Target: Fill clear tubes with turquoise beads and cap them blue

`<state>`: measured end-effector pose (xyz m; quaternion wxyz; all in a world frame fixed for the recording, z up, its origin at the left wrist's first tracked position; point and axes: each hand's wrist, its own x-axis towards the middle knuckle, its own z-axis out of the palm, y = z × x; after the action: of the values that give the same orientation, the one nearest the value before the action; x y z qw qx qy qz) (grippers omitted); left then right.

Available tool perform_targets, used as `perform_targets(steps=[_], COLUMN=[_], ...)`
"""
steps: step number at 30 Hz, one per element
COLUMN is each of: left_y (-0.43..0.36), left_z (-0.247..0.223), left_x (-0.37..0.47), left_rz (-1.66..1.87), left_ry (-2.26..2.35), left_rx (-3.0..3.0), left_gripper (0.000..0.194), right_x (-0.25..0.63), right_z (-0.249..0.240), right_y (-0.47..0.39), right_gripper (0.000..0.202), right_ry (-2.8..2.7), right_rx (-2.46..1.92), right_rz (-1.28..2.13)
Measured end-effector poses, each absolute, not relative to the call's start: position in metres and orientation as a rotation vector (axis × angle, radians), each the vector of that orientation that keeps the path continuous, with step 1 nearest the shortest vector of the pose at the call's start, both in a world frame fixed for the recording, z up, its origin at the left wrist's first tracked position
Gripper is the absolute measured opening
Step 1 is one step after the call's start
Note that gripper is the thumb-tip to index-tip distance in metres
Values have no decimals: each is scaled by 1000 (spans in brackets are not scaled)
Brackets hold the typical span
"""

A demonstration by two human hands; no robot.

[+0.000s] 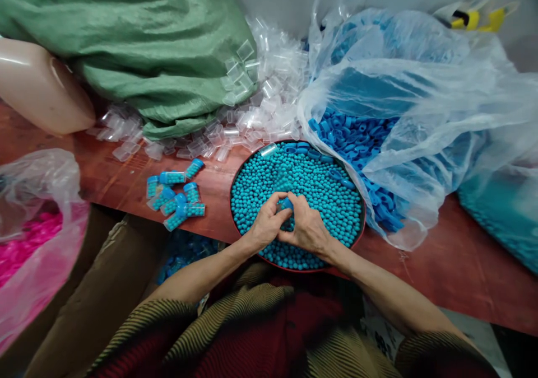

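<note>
My left hand (pixel 268 219) and my right hand (pixel 309 225) meet over a round tray (pixel 232 210) filled with small turquoise beads (pixel 260 182). Their fingertips close together around a small blue cap (pixel 287 203). Whether a clear container sits under that cap is hidden by the fingers. One clear container (pixel 269 150) lies on the beads at the far rim, beside several blue caps (pixel 302 149). Left of the tray, several filled bottles (pixel 172 177) with blue caps lie in a loose group on the red table.
Loose clear containers (pixel 269 98) spill across the table (pixel 126 176) behind the tray, against a green sack (pixel 168 47). To the right an open plastic bag (pixel 420 92) holds blue caps (pixel 361 137). A pink-filled bag (pixel 37 243), a pale jug (pixel 42 87) and a bead bag (pixel 496 215) flank this.
</note>
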<state>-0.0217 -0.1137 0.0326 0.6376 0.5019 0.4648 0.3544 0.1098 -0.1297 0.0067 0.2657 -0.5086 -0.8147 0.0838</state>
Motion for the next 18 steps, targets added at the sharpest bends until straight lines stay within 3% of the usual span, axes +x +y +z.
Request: perform_targets(steps=[6,11,15,18], left_y=[-112,-104,-92,-82], left_z=[30,34,35,32], left_x=[-21,-52,-107,-148], left_rz=[794,725,760,767], left_ry=[1166,1260,1449,1684], left_rx=[1275,1536,1594,1662], left_gripper=[21,28,40,42], right_x=[101,99,135,172], right_z=[6,25,29,22], right_y=[-129,-126,-105,-81], right_gripper=[81,69,40,39], right_ry=[-2274,-2413,-2284,-2114], right_rx=[-1512,-1565,-1836,-2137], right_rz=[281,376,165,-90])
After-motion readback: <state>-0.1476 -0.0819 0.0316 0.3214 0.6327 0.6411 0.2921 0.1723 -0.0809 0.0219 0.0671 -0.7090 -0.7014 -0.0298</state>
